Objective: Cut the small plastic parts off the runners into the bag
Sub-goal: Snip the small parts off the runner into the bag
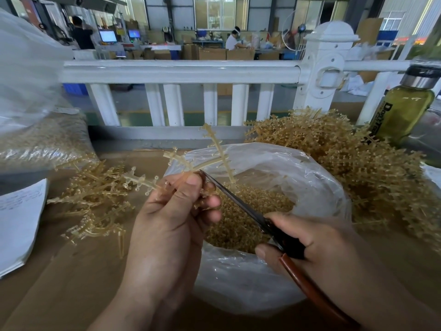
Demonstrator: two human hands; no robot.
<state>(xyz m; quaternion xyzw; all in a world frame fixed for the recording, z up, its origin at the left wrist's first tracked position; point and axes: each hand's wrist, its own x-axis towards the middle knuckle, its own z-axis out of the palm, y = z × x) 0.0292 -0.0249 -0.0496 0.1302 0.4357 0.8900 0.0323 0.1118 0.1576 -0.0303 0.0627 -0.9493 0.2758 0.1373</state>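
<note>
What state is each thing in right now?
Bag: open, cut parts inside.
Runner: held over the bag, parts attached.
Scissors: blades look closed, tip at the runner.
Bottle: capped.
Left grip: pinches the runner.
Right grip: holds the scissors.

Left hand (pixel 171 211) pinches a tan runner (pixel 191 163) above the open clear bag (pixel 310 177), which holds cut parts (pixel 248 211). Right hand (pixel 315 244) grips scissors (pixel 250 211), blades at the runner. Runner piles (pixel 358 158) lie on both sides.
</note>
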